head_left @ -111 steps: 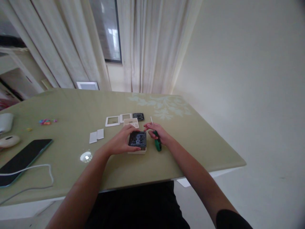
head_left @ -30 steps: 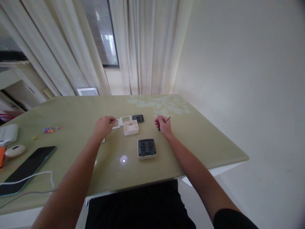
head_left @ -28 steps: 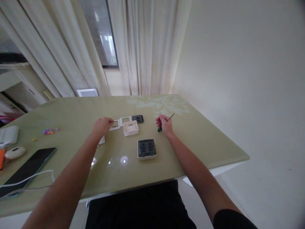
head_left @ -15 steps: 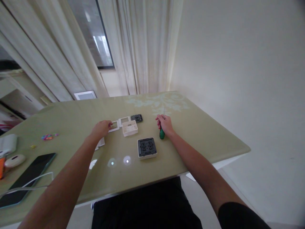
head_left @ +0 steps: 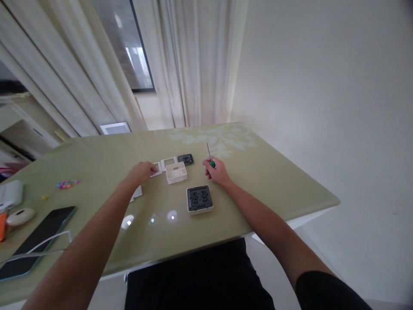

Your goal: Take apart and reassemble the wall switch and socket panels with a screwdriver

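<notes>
My right hand [head_left: 217,171] is closed around the green handle of a screwdriver [head_left: 209,151], its thin metal shaft pointing up and away from me. In front of that hand, nearer me, lies a white box with a dark switch module [head_left: 200,199] set in it. My left hand [head_left: 142,173] has its fingers drawn together over a white frame [head_left: 158,168], partly covering it; what they pinch, if anything, is hidden. To its right are a second white frame [head_left: 169,162], an open white back box [head_left: 176,173] and a loose dark switch module [head_left: 185,159].
White pieces [head_left: 137,193] lie partly behind my left forearm. On the left side of the table [head_left: 258,189] are a phone [head_left: 35,241] with a white cable across it, a white case [head_left: 11,196], a white rounded object [head_left: 21,217] and small colourful bits [head_left: 64,184]. A wall borders the right.
My right hand has shifted slightly left, and the screwdriver has turned so its handle sits inside the fist. My left hand has moved a little right, further over the white frame.
</notes>
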{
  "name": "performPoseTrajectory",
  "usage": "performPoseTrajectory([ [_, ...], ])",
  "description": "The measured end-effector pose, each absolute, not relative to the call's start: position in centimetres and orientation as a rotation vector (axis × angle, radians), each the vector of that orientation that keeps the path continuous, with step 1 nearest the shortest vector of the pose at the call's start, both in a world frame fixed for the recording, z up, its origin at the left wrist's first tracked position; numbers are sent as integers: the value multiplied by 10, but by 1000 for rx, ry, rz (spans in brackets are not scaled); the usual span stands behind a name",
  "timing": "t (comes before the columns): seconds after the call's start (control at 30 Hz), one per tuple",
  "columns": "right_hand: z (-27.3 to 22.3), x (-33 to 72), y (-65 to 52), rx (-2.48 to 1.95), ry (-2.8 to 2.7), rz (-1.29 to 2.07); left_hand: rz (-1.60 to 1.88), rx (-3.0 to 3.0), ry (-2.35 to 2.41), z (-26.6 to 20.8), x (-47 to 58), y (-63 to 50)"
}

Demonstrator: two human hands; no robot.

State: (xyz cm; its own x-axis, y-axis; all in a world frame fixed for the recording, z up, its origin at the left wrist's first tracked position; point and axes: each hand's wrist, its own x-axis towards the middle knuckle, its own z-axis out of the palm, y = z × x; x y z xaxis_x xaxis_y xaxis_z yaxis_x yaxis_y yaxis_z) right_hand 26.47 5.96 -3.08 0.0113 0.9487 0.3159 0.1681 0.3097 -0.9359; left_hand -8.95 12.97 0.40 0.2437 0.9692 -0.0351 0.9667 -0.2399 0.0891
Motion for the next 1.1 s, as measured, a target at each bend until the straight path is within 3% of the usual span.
performPoseTrajectory([
  [0.5,-33,267,59,-1164,-1470,814,82,2377,1955,7,-82,115],
  [0.77,-29,268,57,-1185,-1466,815,534,2225,2041,12,-64,87],
  [0.97,-25,268,56,-1201,-1469,835,910,2079,1638,11,-31,40],
  [1.1,0,278,46,-1183,-1586,943,897,1984,1267,3,-12,8],
])
